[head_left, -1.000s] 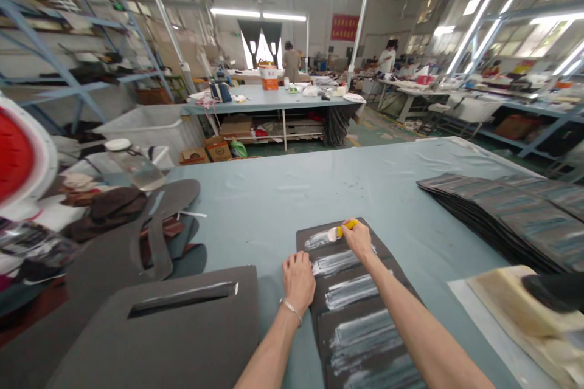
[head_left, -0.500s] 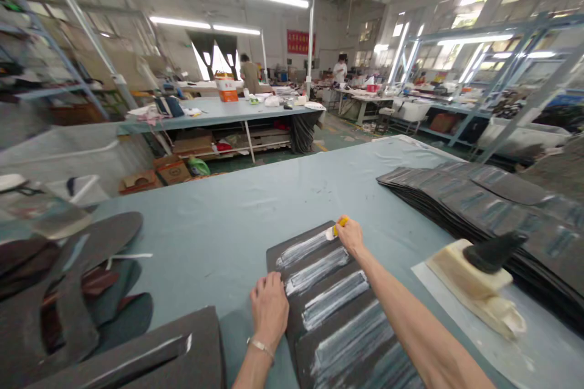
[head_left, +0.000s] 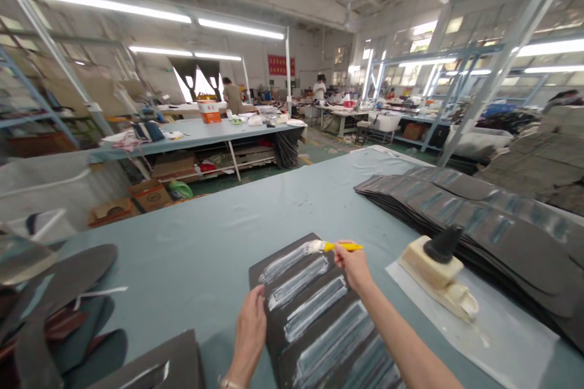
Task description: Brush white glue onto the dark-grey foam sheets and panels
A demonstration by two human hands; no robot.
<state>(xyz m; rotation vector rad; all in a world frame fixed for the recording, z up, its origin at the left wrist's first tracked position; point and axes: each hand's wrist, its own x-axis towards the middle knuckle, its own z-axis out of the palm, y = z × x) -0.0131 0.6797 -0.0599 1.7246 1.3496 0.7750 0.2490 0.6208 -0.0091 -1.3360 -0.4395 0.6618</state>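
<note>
Even strokes and a steady edge

The right hand (head_left: 353,264) grips a flat brush with a yellow handle (head_left: 329,247), its pale bristles at the right end of the farthest white streak. The left hand (head_left: 250,319) holds its fairly straight fingers at the near-left edge of the dark grey, round-cornered panel (head_left: 305,295); whether they pinch it cannot be told. The panel lies flat on the blue-green surface (head_left: 205,255), between the forearms, its white bands (head_left: 298,289) running crosswise and streaky.

Good work here probably means light pressure, strokes along each band's length, and thin spots evened out without straying into the dark gaps. The left fingers would do best bracing the edge clear of the wet white.

To the right, a cream block-shaped container with a black cone (head_left: 444,243) rests on a white sheet (head_left: 506,355); beyond lies a stack of dark grey streaked panels (head_left: 456,200).
</note>
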